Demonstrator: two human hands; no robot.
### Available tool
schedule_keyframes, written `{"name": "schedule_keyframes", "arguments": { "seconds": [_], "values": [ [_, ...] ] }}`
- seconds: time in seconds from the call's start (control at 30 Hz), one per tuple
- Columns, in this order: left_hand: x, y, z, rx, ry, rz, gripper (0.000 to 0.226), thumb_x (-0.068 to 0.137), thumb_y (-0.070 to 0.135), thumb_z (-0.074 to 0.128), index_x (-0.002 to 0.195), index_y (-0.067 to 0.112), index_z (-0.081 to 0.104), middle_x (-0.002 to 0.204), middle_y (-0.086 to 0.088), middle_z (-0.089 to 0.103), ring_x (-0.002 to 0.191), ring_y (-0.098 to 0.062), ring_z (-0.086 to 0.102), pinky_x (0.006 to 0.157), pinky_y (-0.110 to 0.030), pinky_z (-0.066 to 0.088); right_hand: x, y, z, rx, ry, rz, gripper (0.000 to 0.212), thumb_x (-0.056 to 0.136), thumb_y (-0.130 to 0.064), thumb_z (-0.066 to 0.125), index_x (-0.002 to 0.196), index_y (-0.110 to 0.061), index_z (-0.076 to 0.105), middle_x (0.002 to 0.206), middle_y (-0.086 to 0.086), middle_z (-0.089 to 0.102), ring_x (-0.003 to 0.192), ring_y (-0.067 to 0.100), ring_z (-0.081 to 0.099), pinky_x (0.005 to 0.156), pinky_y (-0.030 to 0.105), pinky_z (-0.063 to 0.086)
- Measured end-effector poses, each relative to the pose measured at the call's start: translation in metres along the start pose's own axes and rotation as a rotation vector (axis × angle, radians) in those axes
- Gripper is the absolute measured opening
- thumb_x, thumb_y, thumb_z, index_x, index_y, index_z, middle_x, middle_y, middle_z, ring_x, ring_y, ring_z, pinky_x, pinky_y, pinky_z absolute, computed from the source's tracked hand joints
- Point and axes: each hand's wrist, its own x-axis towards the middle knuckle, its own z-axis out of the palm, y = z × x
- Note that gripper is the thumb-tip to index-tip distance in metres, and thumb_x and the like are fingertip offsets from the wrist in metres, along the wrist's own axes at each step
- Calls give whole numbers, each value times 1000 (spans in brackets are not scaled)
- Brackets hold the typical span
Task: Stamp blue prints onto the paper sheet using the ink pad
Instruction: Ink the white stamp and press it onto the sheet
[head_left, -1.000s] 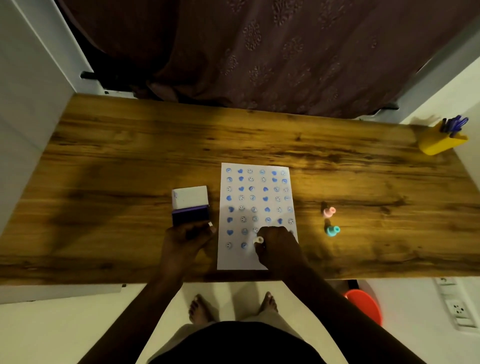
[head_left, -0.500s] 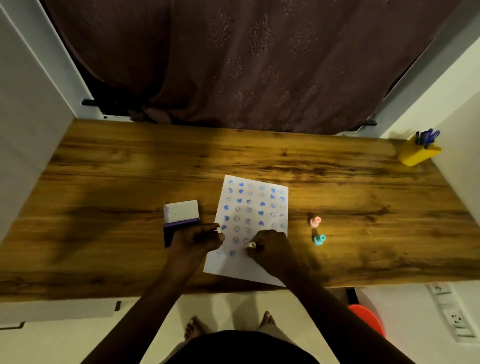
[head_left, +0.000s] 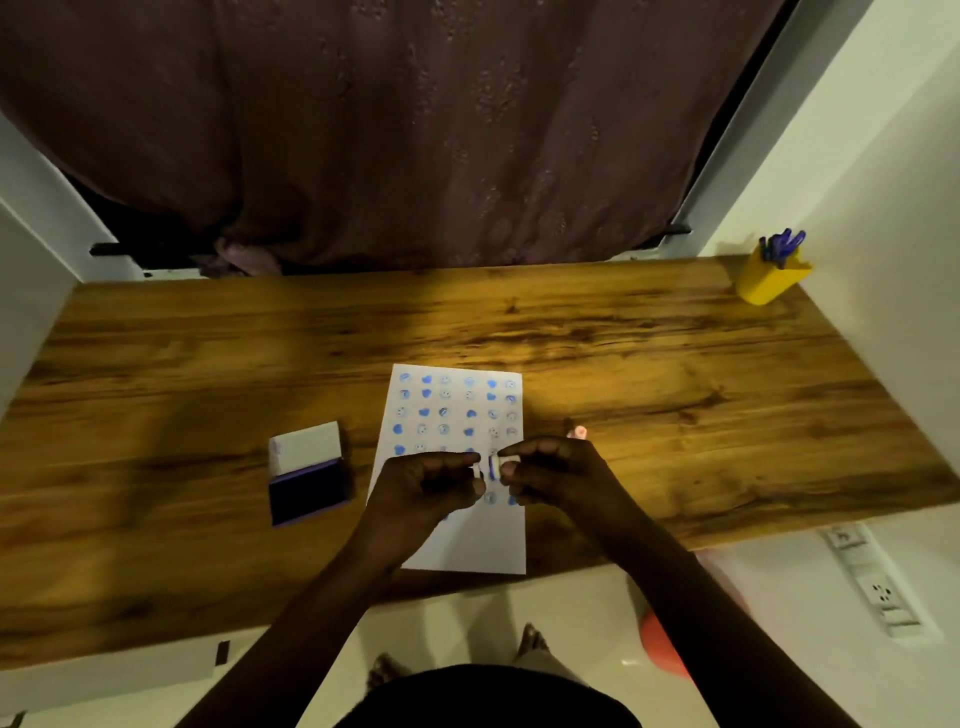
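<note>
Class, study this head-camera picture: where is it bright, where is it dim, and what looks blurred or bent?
Head view: a warm pool of light falls on the paper sheet and the table just beyond it; the table's left side lies in shadow. Both the left hand and right hand are dark and slightly blurred. The small stamp between them is smeared. The wide lens bows the table's edges.

Matt paper sheet (head_left: 470, 540) on glossy wood-grain table (head_left: 623, 364).

The room is dim. A warm yellow glow lights the middle of the bench (head_left: 649, 353), and its left end sits in dark shadow. My hands look very dark and a bit blurry. The picture bends at the edges, so the walls lean outward.
</note>
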Motion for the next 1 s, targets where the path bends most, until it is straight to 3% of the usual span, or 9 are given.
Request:
{"name": "schedule_keyframes", "arguments": {
  "seconds": [0.07, 0.2, 0.27, 0.37, 0.6, 0.73, 0.83, 0.9, 1.0],
  "values": [
    [3, 4, 11, 16, -14, 29, 57, 79, 4, 85, 96, 57, 75, 105, 26, 78, 103, 0, 73, 78, -17, 60, -2, 0, -7, 16, 4, 3, 23, 88, -10, 76, 111, -7, 76, 101, 9, 79, 87, 19, 75, 76, 30, 60],
    [8, 9, 27, 0, -31, 50, 53, 80, 0, 83, 97, 50, 79, 107, 14, 80, 105, -6, 75, 81, -19, 60, -5, -1, -22, 20, 0, -4, 23, 87, -1, 74, 110, -1, 74, 98, 9, 78, 84, 18, 74, 73, 26, 59],
    [9, 11, 34, 9, -40, 52, 54, 81, 0, 82, 96, 52, 78, 104, 18, 80, 102, -3, 74, 77, -14, 58, -6, 1, -29, 14, -9, -15, 23, 89, -1, 73, 112, 1, 73, 103, 14, 78, 87, 18, 74, 74, 25, 59],
    [12, 10, 44, 26, -47, 40, 44, 81, 1, 83, 93, 44, 80, 100, 17, 81, 99, 0, 74, 75, -11, 56, -9, 4, -40, 17, -26, -19, 21, 90, -4, 73, 110, -1, 75, 94, 9, 78, 80, 13, 73, 72, 23, 56],
    [20, 10, 68, 43, -39, 24, 39, 79, 6, 86, 94, 42, 82, 99, 13, 81, 99, -4, 75, 85, -24, 61, -13, 14, -70, 10, -85, 19, 22, 93, -25, 73, 100, -4, 77, 92, 30, 72, 76, 30, 67, 71, 43, 52],
    [20, 8, 83, 43, -62, 49, 48, 80, 7, 85, 94, 53, 79, 100, 22, 79, 101, 4, 72, 81, -14, 56, -16, 20, -84, 53, -102, 43, 22, 93, -25, 73, 101, -4, 74, 91, 24, 74, 76, 26, 72, 68, 34, 58],
    [25, 6, 94, 15, -89, 51, 48, 80, 1, 83, 100, 44, 81, 103, 18, 80, 101, 0, 73, 83, -14, 57, -13, 17, -99, -33, -103, 13, 18, 92, -29, 75, 99, -12, 78, 90, 13, 78, 76, 18, 73, 68, 28, 57],
    [30, 2, 100, 33, -93, 4, 47, 80, -2, 83, 103, 39, 80, 103, 12, 81, 101, -4, 75, 88, -23, 61, -5, 13, -113, -130, -68, -50, 10, 90, -25, 76, 97, -19, 80, 87, 5, 79, 76, 13, 73, 70, 23, 56],
    [39, -1, 104, 68, -45, -70, 41, 79, 1, 84, 104, 32, 77, 98, 6, 83, 97, -6, 76, 95, -38, 61, 11, 9, -137, -359, 146, -96, 16, 84, -22, 82, 100, -19, 79, 87, 0, 79, 80, 12, 74, 75, 33, 58]
  ]
}}
